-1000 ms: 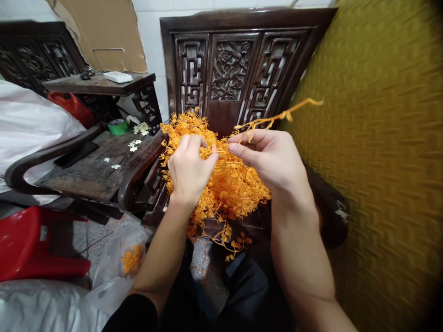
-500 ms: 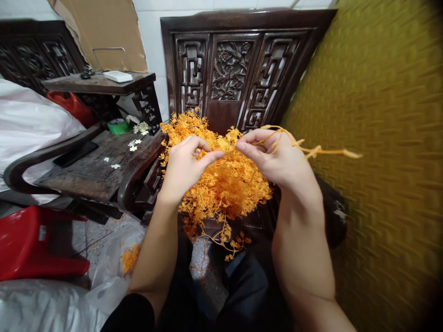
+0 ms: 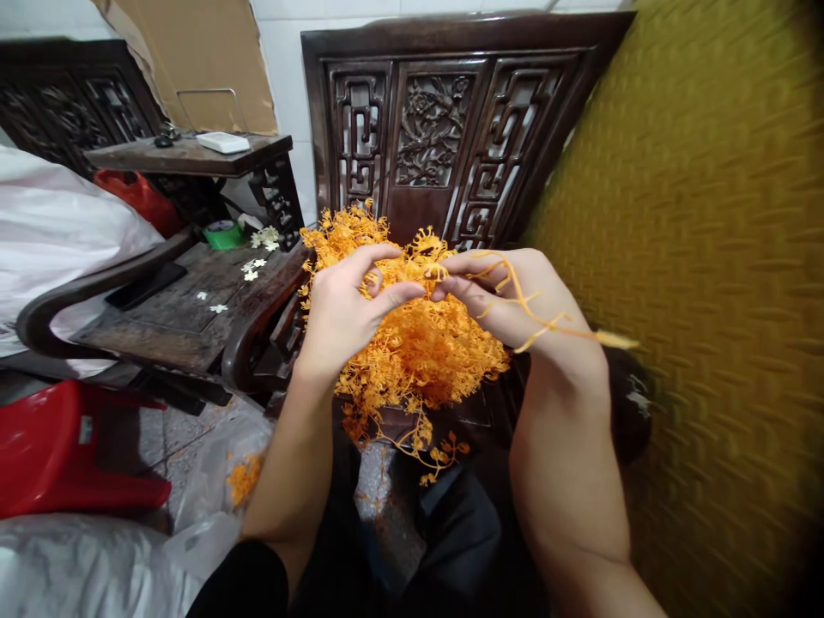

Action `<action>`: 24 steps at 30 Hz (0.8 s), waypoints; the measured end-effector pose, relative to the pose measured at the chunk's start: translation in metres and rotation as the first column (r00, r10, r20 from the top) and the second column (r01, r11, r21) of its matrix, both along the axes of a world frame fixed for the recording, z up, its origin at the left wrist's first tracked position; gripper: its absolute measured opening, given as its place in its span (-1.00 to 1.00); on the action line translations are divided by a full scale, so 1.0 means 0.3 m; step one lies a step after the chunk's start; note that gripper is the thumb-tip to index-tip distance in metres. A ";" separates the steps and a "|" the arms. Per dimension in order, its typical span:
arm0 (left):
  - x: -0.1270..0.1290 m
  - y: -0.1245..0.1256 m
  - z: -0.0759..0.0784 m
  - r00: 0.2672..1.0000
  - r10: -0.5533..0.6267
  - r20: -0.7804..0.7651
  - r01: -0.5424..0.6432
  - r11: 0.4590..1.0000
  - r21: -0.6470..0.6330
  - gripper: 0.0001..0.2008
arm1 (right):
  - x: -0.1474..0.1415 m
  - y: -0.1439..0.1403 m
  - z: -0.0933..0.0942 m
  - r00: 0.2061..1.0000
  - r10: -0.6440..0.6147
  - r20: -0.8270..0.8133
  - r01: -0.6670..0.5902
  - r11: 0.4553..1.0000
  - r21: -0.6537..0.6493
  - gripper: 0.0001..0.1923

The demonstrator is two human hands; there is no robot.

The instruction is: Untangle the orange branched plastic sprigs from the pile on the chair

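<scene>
Mustard-yellow woven matting fills the whole field from one to five o'clock, the largest thing in view. At twelve o'clock stands a dark carved wooden chair back, and from nine to ten o'clock a low dark side table carries a few small white blossoms and a green roll of tape. White plastic sacks lie behind it at nine o'clock; a red plastic stool sits at eight o'clock.

At the centre, heaped on the chair seat, is a pile of orange plastic sprigs, fine and tangled, with a few strands trailing toward six o'clock.

Both hands meet just above that pile. The left hand pinches a small tuft between thumb and forefinger. The right hand closes its thumb and fingers on one long orange stem, whose bare end runs out toward three o'clock across the back of the hand. The fingertips of the two hands nearly touch; whether they grip the same piece I cannot tell.

The step in hand looks like separating one sprig from the tangle, or joining a tuft to the stem. The next move would seem to call for a steady pinch on both sides and a slow, even pull or push, lest the thin branches snag and drag neighbours out of the heap.
</scene>
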State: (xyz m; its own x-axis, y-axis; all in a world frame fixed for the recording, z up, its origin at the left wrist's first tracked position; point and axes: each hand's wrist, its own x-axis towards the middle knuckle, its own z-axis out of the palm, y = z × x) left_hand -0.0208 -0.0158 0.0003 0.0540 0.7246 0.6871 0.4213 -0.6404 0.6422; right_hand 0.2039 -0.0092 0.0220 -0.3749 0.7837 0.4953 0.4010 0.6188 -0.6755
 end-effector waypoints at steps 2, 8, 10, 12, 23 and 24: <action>0.013 0.001 -0.012 0.994 0.000 -0.112 0.005 0.999 0.041 -0.38 | -0.003 0.007 -0.010 1.000 0.025 0.005 -0.025 1.000 0.016 -0.79; 0.047 0.038 -0.069 0.968 -0.022 -0.251 0.065 0.985 0.163 -0.57 | -0.024 -0.016 -0.006 0.993 0.093 0.072 -0.093 0.996 -0.005 -0.86; 0.051 0.043 -0.073 0.973 -0.027 -0.227 0.074 0.977 0.199 -0.71 | -0.029 -0.028 0.001 0.994 0.081 0.070 -0.081 0.997 -0.009 -0.86; 0.054 0.040 -0.068 0.984 -0.039 -0.172 0.077 0.973 0.218 -0.78 | -0.033 -0.034 0.005 0.996 0.048 0.073 -0.049 0.999 0.011 -0.87; 0.075 0.014 -0.037 0.991 -0.080 -0.109 0.097 0.983 0.159 -0.82 | -0.070 -0.036 0.019 0.960 -0.138 0.243 0.054 0.946 0.321 -0.94; 0.071 0.016 -0.038 0.991 -0.067 -0.116 0.087 0.979 0.185 -0.83 | -0.074 -0.036 0.018 0.954 -0.147 0.262 0.053 0.941 0.334 -0.93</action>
State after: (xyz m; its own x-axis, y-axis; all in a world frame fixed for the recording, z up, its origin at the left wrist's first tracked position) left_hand 0.0006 -0.0110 -0.0112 0.1865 0.5730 0.7981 0.4267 -0.7789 0.4596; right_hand 0.1816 -0.0201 0.0275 -0.4623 0.6415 0.6122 0.6147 0.7294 -0.3002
